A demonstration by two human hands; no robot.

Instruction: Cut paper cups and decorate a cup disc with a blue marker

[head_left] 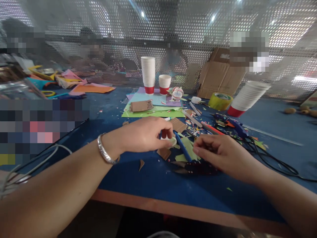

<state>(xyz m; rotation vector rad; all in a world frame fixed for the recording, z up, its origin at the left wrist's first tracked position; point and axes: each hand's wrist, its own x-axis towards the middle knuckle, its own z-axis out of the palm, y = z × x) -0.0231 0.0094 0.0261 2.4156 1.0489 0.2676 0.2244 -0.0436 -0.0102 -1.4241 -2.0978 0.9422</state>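
My left hand (148, 134), with a silver bracelet at the wrist, pinches a small round white piece (171, 142), partly hidden by the fingers. It could be the cut-off bottom of a paper cup. To its right my right hand (218, 150) is closed, thumb against curled fingers; whatever it may hold does not show. Between the hands lie a blue pen (182, 147) and light green paper scraps (188, 147). Dark-handled thread snips (182, 167) lie just below, partly under the shadow of my right hand. Brown cardboard pieces (178, 125) are scattered close by.
White-and-red paper cups stand in a tall stack (148, 74), a short stack (164, 84) and a leaning stack (245, 96). Yellow tape (220, 101), a blue glue gun (237, 127) with a black cord, and coloured sheets (155, 111) lie beyond my hands. A perforated metal screen (123, 43) rises behind.
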